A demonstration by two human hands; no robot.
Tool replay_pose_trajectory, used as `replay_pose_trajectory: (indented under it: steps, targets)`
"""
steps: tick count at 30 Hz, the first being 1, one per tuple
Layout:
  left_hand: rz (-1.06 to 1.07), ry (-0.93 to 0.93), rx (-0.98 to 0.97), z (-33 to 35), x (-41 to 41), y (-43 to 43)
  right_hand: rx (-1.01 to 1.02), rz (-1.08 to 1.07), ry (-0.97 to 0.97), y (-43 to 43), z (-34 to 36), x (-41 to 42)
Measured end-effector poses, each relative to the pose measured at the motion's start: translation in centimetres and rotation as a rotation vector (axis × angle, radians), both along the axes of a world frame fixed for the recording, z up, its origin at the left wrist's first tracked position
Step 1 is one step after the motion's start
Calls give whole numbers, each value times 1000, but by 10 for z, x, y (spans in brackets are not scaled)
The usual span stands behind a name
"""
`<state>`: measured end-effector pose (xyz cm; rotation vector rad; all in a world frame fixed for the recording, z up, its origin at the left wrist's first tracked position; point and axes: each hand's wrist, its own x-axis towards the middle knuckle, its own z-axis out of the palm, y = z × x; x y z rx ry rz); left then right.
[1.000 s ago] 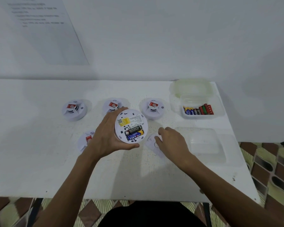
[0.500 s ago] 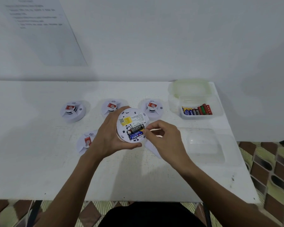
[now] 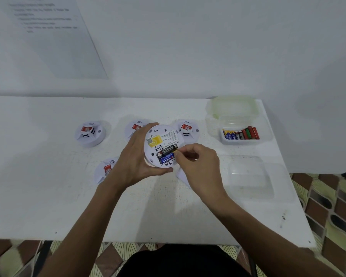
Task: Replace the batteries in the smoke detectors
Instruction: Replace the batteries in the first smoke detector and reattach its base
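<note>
smoke detector (image 3: 164, 136), back side up, is held above the tabletop (image 3: 48, 196) by the left hand (image 3: 136, 162), fingers (image 3: 146, 129) curled round its rim. a black battery (image 3: 167, 150) in its compartment, beside a blue battery (image 3: 166, 159), is pinched at one end by the right hand (image 3: 198, 162).

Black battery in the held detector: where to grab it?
Pinch the black battery by its gold right end, coming from the right, where the right hand has its fingertips. It lies sideways in the smoke detector, blue battery tight beside it, left hand wrapping the left rim, so probably only that end is free.
</note>
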<state>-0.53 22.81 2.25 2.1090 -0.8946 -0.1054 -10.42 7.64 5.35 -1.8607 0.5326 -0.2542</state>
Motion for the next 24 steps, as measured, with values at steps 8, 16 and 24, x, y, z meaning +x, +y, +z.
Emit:
replay_pose_trajectory:
  steps: [8, 16, 24]
  targets:
    - [-12, 8, -42, 5, 5, 2, 101, 1, 26, 4, 7, 2]
    - [-25, -20, -23, 2, 2, 5, 127, 50, 24, 2, 12, -2]
    - [-8, -22, -11, -3, -3, 1, -46, 22, -42, 1, 6, -8]
